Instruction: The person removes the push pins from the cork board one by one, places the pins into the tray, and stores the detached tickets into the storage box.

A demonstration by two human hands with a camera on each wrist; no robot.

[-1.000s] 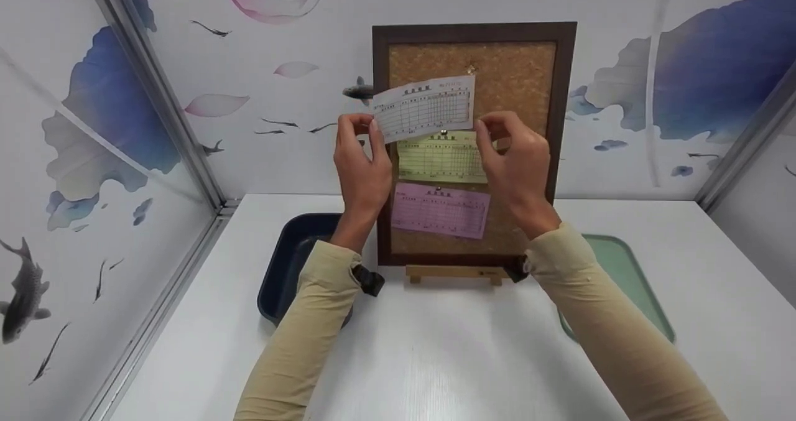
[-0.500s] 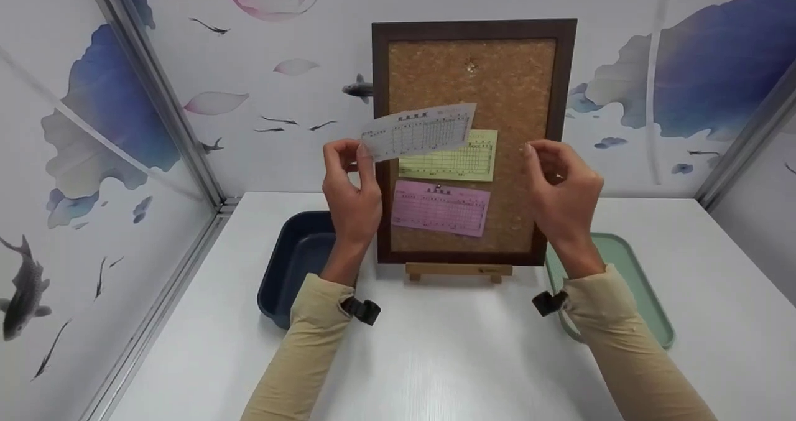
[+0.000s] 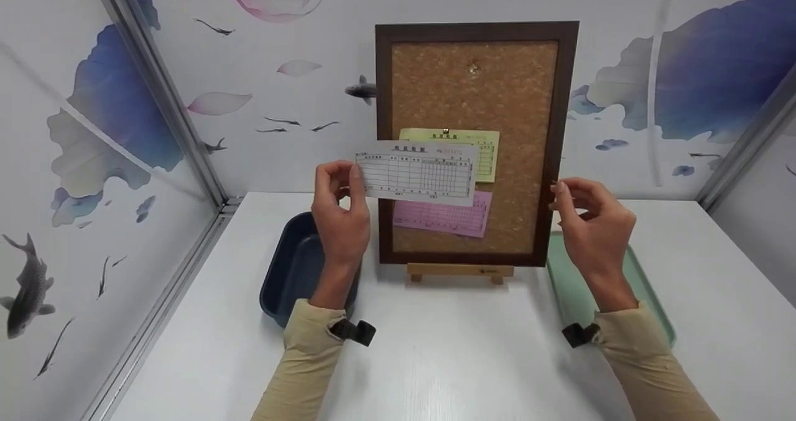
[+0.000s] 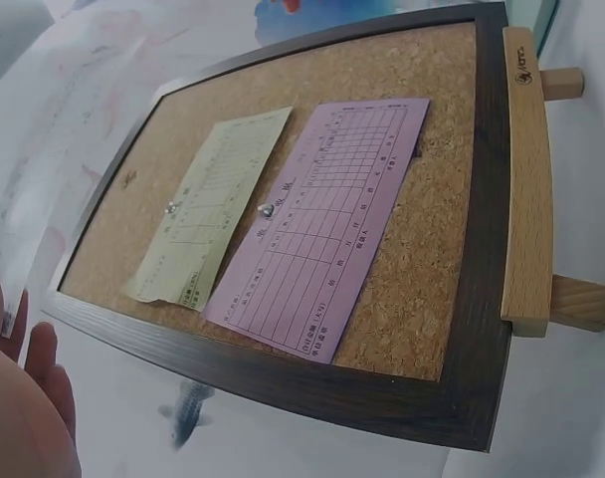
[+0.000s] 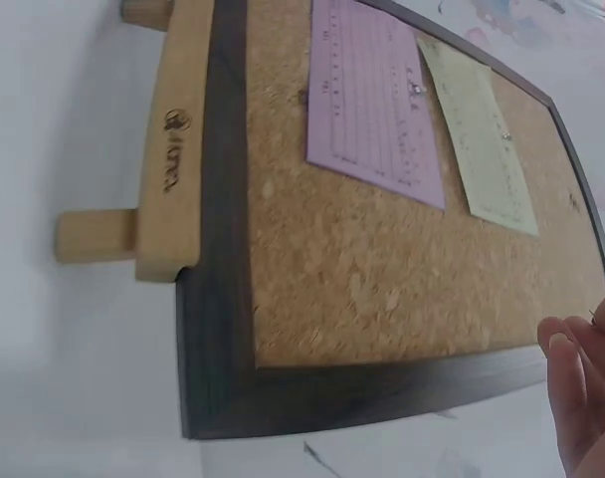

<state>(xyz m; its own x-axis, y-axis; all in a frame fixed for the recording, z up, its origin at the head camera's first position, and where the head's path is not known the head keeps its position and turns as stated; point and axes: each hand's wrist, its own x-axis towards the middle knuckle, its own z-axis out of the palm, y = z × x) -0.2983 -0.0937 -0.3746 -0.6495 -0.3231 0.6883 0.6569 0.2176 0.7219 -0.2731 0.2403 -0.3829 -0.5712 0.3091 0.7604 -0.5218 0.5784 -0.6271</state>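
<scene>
In the head view my left hand [image 3: 341, 216] pinches the left end of a white receipt slip [image 3: 416, 172] between thumb and fingers. The slip hangs level in front of the framed corkboard [image 3: 522, 110], overlapping a yellow slip [image 3: 488, 160] and a pink slip [image 3: 441, 219]. Both of those are fixed to the cork by pushpins; one pushpin [image 4: 267, 210] shows on the pink slip in the left wrist view. Beside the board's right edge, my right hand [image 3: 594, 222] pinches a tiny pin [image 5: 593, 317], mostly hidden by the fingertips.
A small wooden easel [image 3: 460, 270] supports the board on the white table [image 3: 435, 359]. To the left stands a dark blue tray [image 3: 273, 284], partly behind the left forearm. A pale green tray [image 3: 569, 284] lies on the right. The cork's upper part has a worn spot [image 3: 474, 68].
The white slip has come down from the board's upper part, held by the left hand and now level. My right hand has moved right and down, away from the slip.
</scene>
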